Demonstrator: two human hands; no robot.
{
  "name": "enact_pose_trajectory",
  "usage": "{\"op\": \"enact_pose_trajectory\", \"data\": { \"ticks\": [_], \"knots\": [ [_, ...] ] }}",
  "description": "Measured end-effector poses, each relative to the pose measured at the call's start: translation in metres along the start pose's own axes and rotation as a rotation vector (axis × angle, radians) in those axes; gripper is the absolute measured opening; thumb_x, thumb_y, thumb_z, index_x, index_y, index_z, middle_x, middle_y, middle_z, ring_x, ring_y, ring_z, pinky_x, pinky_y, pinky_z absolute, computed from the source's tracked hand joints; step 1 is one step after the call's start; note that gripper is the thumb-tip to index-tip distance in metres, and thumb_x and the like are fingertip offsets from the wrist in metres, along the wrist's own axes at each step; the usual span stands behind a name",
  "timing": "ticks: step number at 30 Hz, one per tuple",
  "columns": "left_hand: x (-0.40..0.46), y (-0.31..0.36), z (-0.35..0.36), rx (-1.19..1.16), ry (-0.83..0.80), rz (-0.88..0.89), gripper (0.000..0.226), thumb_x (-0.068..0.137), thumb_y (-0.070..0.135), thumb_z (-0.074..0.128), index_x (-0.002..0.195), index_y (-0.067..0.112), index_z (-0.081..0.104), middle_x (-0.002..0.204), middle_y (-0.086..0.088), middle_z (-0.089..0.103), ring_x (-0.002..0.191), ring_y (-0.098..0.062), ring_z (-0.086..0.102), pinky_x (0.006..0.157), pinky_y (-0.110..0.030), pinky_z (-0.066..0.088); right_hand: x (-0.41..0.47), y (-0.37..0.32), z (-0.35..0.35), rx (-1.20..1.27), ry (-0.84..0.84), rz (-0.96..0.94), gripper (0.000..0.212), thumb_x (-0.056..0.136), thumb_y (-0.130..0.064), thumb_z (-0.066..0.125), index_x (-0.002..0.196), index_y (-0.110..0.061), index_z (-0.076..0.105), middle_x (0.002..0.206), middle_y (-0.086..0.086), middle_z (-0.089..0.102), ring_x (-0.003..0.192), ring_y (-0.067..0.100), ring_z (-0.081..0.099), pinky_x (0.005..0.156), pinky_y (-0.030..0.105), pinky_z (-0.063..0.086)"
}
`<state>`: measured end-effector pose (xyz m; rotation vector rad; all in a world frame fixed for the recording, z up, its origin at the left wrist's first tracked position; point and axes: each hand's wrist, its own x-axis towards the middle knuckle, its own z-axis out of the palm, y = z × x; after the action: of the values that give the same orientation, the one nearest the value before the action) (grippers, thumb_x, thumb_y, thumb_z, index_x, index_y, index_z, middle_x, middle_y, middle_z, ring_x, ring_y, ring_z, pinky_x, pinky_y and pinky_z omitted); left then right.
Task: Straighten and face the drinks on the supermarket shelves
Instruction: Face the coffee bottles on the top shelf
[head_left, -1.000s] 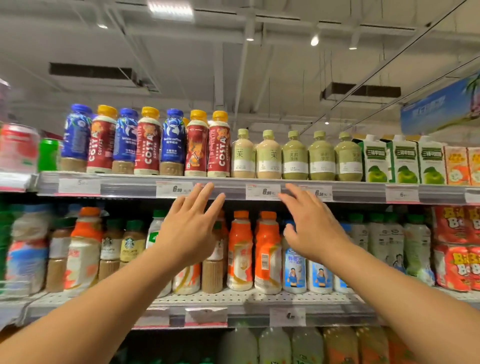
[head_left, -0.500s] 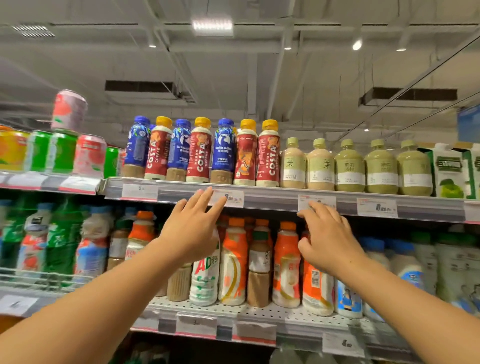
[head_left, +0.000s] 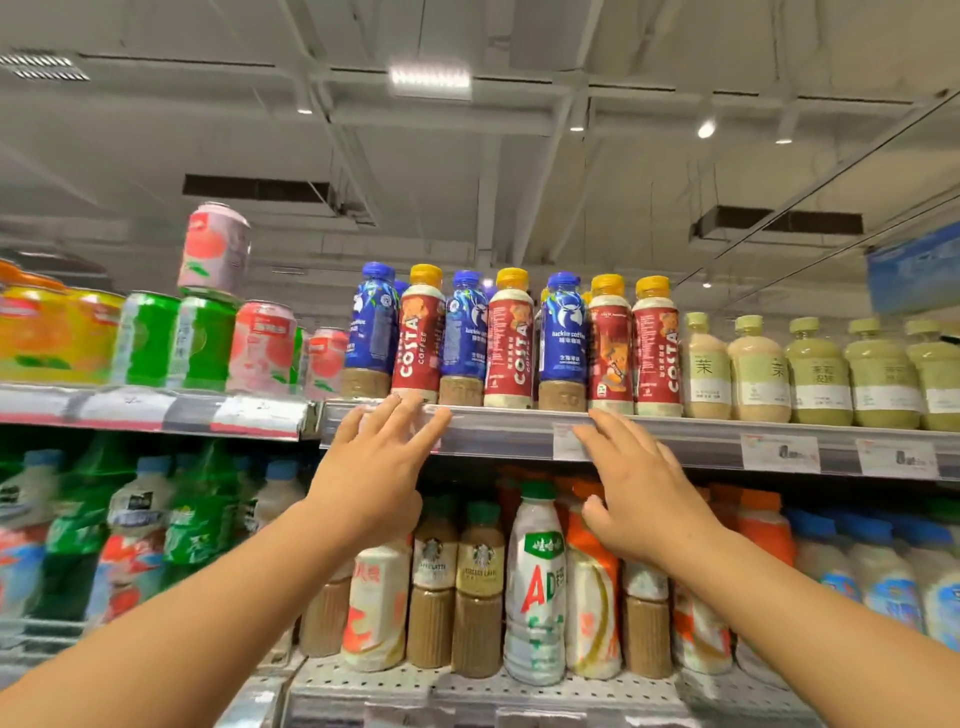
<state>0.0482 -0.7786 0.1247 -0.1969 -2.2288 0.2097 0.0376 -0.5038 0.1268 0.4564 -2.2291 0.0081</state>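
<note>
On the top shelf (head_left: 675, 434) stands a row of coffee bottles, blue ones (head_left: 373, 332) with blue caps alternating with red Costa ones (head_left: 421, 338) with yellow caps. Some labels are turned sideways. My left hand (head_left: 371, 475) reaches up with straight fingers, its fingertips at the shelf's front rail just under the leftmost bottles. My right hand (head_left: 636, 486) is raised with fingers extended, tips at the rail below the two rightmost red bottles (head_left: 657, 348). Neither hand holds anything.
Pale tea bottles (head_left: 758, 371) continue to the right on the top shelf. Green, pink and orange cans (head_left: 262, 348) stand at the left, one pink can (head_left: 215, 254) stacked on top. The lower shelf holds Starbucks bottles (head_left: 478, 597), an AD milk bottle (head_left: 535, 592) and orange-capped drinks.
Both hands have risen from in front of the lower shelf to the top shelf's front rail. The view has shifted left, bringing the cans into sight.
</note>
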Motion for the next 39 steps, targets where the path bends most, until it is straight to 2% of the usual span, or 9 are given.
{"op": "enact_pose_trajectory", "data": {
  "ticks": [4,7,10,13,16,19,24,30,39],
  "knots": [
    [0.008,-0.005,-0.002,-0.016,0.108,0.066,0.083,0.073,0.035,0.044,0.15,0.032,0.013,0.14,0.002,0.034,0.128,-0.023,0.031,0.108,-0.039,0.023,0.003,-0.004,-0.002,-0.029,0.034,0.038,0.072,0.081,-0.029,0.053,0.148,-0.025,0.027,0.155,-0.007,0.023,0.141,0.016,0.019,0.114,0.036,0.018],
    [0.016,-0.003,-0.004,-0.008,0.172,0.073,0.075,0.077,0.041,0.044,0.147,0.024,0.026,0.125,-0.001,0.045,0.113,-0.024,0.04,0.096,-0.037,0.032,0.013,-0.004,-0.014,-0.066,0.041,0.025,0.057,0.08,-0.027,0.052,0.136,-0.023,0.043,0.14,-0.005,0.043,0.128,0.018,0.036,0.106,0.034,0.026],
    [0.026,0.0,-0.004,0.003,0.235,0.05,0.053,0.083,0.052,0.044,0.128,0.024,0.047,0.111,0.0,0.049,0.102,-0.023,0.043,0.087,-0.037,0.037,0.04,-0.005,-0.034,0.067,0.068,0.072,0.04,0.085,-0.024,0.053,0.125,-0.019,0.054,0.126,0.0,0.054,0.114,0.02,0.05,0.095,0.035,0.041],
    [0.033,0.0,-0.003,-0.004,0.248,0.03,0.047,0.082,0.062,0.047,0.113,0.026,0.05,0.106,0.001,0.048,0.1,-0.023,0.043,0.085,-0.038,0.038,0.079,-0.006,-0.059,0.24,0.185,0.161,0.039,0.087,-0.022,0.058,0.125,-0.014,0.056,0.127,0.005,0.054,0.11,0.019,0.053,0.087,0.033,0.046],
    [0.036,-0.003,0.0,-0.032,0.229,0.026,0.051,0.081,0.065,0.052,0.115,0.028,0.047,0.109,0.001,0.047,0.102,-0.023,0.041,0.085,-0.038,0.037,0.12,-0.006,-0.076,0.268,0.268,0.213,0.04,0.086,-0.019,0.059,0.125,-0.01,0.055,0.129,0.01,0.053,0.114,0.023,0.052,0.086,0.028,0.041],
    [0.034,-0.002,0.003,-0.032,0.264,0.018,0.049,0.081,0.063,0.053,0.114,0.029,0.045,0.108,0.002,0.045,0.099,-0.021,0.039,0.083,-0.036,0.035,0.147,-0.007,-0.077,0.344,0.242,0.272,0.05,0.086,-0.027,0.064,0.132,-0.016,0.048,0.134,0.009,0.049,0.116,0.024,0.052,0.092,0.039,0.051],
    [0.034,-0.002,0.009,-0.007,0.319,0.033,0.048,0.079,0.06,0.06,0.112,0.027,0.049,0.102,0.002,0.047,0.091,-0.022,0.04,0.078,-0.036,0.036,0.165,-0.008,-0.062,0.196,0.209,0.288,0.067,0.076,-0.052,0.073,0.126,-0.026,0.039,0.121,0.007,0.052,0.102,0.026,0.058,0.08,0.044,0.056],
    [0.034,-0.003,0.014,-0.002,0.374,0.028,0.048,0.071,0.056,0.072,0.103,0.024,0.055,0.094,0.0,0.05,0.083,-0.023,0.044,0.072,-0.038,0.041,0.176,-0.004,-0.051,0.183,0.239,0.276,0.064,0.076,-0.046,0.076,0.122,-0.024,0.038,0.113,0.008,0.058,0.088,0.023,0.057,0.063,0.033,0.048],
    [0.032,-0.002,0.015,0.008,0.399,0.029,0.05,0.062,0.051,0.079,0.097,0.021,0.061,0.089,-0.003,0.053,0.079,-0.028,0.049,0.069,-0.04,0.043,0.176,-0.007,-0.066,0.108,0.238,0.272,0.059,0.082,-0.034,0.067,0.132,-0.023,0.037,0.131,0.011,0.042,0.107,0.032,0.055,0.078,0.042,0.052]
  ]
}}
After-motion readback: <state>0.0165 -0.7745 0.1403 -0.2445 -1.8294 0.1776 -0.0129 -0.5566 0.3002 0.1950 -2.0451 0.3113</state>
